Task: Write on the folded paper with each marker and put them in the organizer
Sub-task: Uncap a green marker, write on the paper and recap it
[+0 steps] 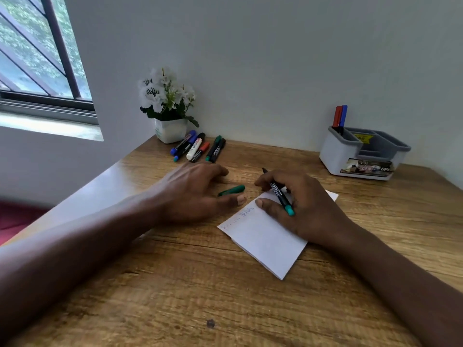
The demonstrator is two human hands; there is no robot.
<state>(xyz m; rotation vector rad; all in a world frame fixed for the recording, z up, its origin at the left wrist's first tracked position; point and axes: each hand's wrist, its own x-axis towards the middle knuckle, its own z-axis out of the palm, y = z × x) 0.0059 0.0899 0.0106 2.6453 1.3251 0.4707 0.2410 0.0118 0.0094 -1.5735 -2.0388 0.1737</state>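
A folded white paper (263,239) lies on the wooden desk, with faint red and blue writing near its left edge. My right hand (303,204) rests on the paper and grips an uncapped black marker with a green end (281,195), tip pointing away. A green cap (231,190) lies on the desk beside the thumb of my left hand (193,191), which is flat on the desk with fingers apart. Several more markers (198,147) lie in a row at the back. The grey-and-white organizer (360,156) at the back right holds a red and a blue marker (339,117).
A white pot of artificial white flowers (169,108) stands in the back left corner against the wall, just behind the row of markers. A window (37,58) is on the left. The desk's left edge (105,181) runs diagonally under my left forearm.
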